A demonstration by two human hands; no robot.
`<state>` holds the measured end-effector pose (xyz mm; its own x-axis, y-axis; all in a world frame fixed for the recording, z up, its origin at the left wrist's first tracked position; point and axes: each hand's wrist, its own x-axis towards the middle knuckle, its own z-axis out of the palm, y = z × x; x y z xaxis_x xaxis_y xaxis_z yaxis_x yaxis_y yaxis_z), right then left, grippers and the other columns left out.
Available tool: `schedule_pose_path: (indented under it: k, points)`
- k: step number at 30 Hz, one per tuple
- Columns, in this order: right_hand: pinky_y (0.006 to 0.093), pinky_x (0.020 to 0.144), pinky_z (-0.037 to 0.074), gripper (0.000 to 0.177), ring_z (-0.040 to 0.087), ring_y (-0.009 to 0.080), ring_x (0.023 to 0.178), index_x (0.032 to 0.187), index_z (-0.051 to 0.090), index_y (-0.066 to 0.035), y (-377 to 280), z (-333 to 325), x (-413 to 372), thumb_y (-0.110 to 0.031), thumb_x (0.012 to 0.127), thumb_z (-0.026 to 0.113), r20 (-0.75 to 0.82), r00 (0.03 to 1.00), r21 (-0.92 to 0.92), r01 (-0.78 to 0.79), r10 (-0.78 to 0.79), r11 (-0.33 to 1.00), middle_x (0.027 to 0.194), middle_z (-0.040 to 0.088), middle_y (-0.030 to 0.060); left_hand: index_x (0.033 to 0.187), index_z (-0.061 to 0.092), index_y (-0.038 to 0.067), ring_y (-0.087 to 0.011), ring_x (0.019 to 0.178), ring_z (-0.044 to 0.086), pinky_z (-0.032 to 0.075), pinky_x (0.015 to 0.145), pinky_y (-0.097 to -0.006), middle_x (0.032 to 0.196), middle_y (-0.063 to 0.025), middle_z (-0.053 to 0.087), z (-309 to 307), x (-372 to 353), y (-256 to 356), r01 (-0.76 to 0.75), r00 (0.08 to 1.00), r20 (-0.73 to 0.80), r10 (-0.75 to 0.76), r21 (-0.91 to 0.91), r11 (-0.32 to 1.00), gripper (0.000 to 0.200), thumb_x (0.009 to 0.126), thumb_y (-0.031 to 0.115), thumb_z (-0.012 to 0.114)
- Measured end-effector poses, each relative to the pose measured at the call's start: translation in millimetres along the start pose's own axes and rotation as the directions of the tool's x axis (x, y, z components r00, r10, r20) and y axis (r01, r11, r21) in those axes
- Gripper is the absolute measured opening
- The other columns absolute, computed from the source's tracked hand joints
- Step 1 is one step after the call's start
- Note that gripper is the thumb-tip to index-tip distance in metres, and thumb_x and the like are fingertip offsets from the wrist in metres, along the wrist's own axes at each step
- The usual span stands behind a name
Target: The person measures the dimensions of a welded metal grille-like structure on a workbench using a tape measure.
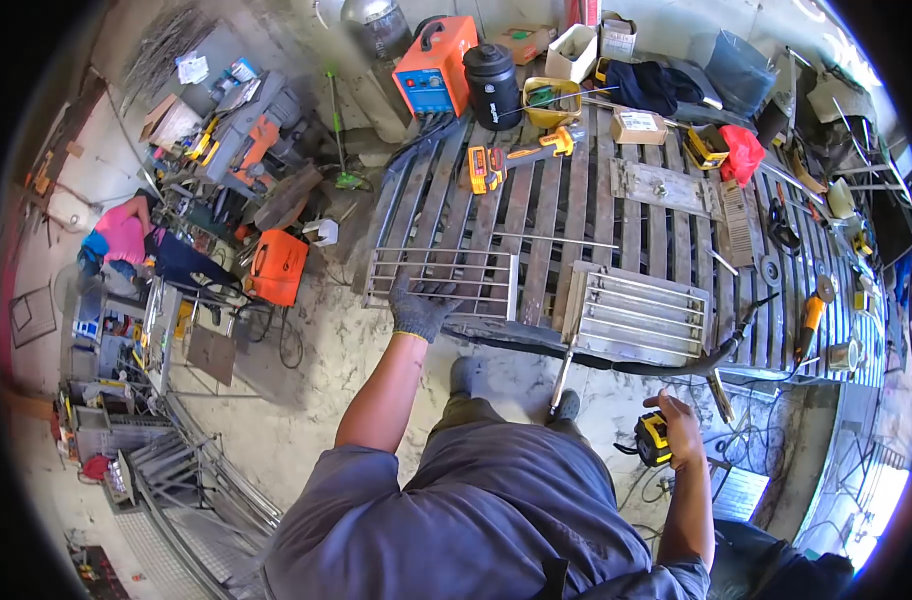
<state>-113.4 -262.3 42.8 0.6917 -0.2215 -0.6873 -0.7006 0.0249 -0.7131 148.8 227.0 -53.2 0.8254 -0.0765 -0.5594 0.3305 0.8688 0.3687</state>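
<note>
My left hand [422, 308], in a dark grey work glove, lies on a metal grille [497, 293] at the front left of the slatted metal bench [548, 200]. Its fingers are spread over the bars, the thumb pointing up. Bare of any glove, my right hand [682, 428] is closed on a yellow and black tape measure [652, 438], held out past the bench's front edge. A second barred metal panel [644, 314] rests on the bench between the hands. From its left corner a welding clamp or rod [562, 385] hangs down.
An orange welding machine [437, 66], a black jug [493, 88] and a yellow cordless tool [521, 157] stand toward the back of the bench. An angle grinder [814, 318] lies at right. Cables cover the floor. A person in pink [126, 232] bends over at far left.
</note>
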Motion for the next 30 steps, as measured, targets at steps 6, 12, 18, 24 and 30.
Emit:
schedule_pose_path:
  k: [6, 12, 18, 24, 30]
  points:
    - [0.0334, 0.060, 0.056, 0.056, 0.071, 0.0204, 0.066, 0.123, 0.069, 0.003, -17, 75, -4, -0.051, 0.116, 0.057, -0.096, 0.993, 0.244, -0.044, 0.070, 0.969, 0.084, 0.074, 0.0154, 0.154, 0.058, 0.012, -0.0510, 0.145, 0.053, 0.036, 0.123, -0.0759, 0.157, -0.0277, 0.053, -22, 87, 32, 0.118, 0.992, -0.047, -0.117, 0.022, 0.993, 0.078, 0.099, 0.067, 0.063]
    - [0.0379, 0.068, 0.062, 0.064, 0.076, 0.0266, 0.072, 0.129, 0.070, 0.003, -36, 169, -10, -0.057, 0.116, 0.052, -0.115, 0.970, 0.329, -0.167, 0.215, 0.929, 0.090, 0.077, 0.0193, 0.121, 0.071, 0.011, -0.0354, 0.115, 0.073, 0.055, 0.109, -0.0620, 0.114, -0.0139, 0.076, -54, 136, 37, 0.130, 0.985, -0.143, -0.094, 0.275, 0.953, 0.033, 0.105, 0.040, 0.069]
    - [0.0390, 0.070, 0.062, 0.062, 0.077, 0.0270, 0.076, 0.129, 0.071, 0.002, -48, 244, -7, -0.056, 0.117, 0.050, -0.056, 0.965, 0.426, -0.210, 0.258, 0.880, 0.094, 0.077, 0.0202, 0.110, 0.069, 0.008, -0.0282, 0.102, 0.072, 0.063, 0.098, -0.0507, 0.101, -0.0105, 0.073, -51, 98, 63, 0.245, 0.966, -0.176, -0.190, 0.390, 0.888, 0.010, 0.106, 0.017, 0.069]
    - [0.0420, 0.075, 0.065, 0.059, 0.079, 0.0292, 0.082, 0.128, 0.072, -0.002, -46, 267, -9, -0.055, 0.117, 0.048, 0.016, 0.944, 0.577, -0.277, 0.329, 0.768, 0.097, 0.078, 0.0176, 0.118, 0.067, 0.003, -0.0280, 0.101, 0.077, 0.067, 0.083, -0.0409, 0.107, -0.0147, 0.075, 9, 38, 111, -0.226, 0.872, 0.328, -0.364, 0.928, 0.295, 0.017, 0.109, 0.018, 0.068]
    - [0.0441, 0.092, 0.063, 0.052, 0.075, 0.0290, 0.104, 0.149, 0.059, -0.002, -36, 267, -4, -0.015, 0.099, 0.069, 0.098, 0.980, 0.624, -0.195, 0.173, 0.757, 0.124, 0.072, 0.0159, 0.169, 0.035, 0.005, -0.0512, 0.160, 0.033, 0.029, 0.132, -0.0639, 0.167, -0.0293, 0.039, 7, 86, 123, -0.602, 0.780, 0.434, -0.451, 0.321, -0.731, 0.124, 0.073, 0.053, 0.096]
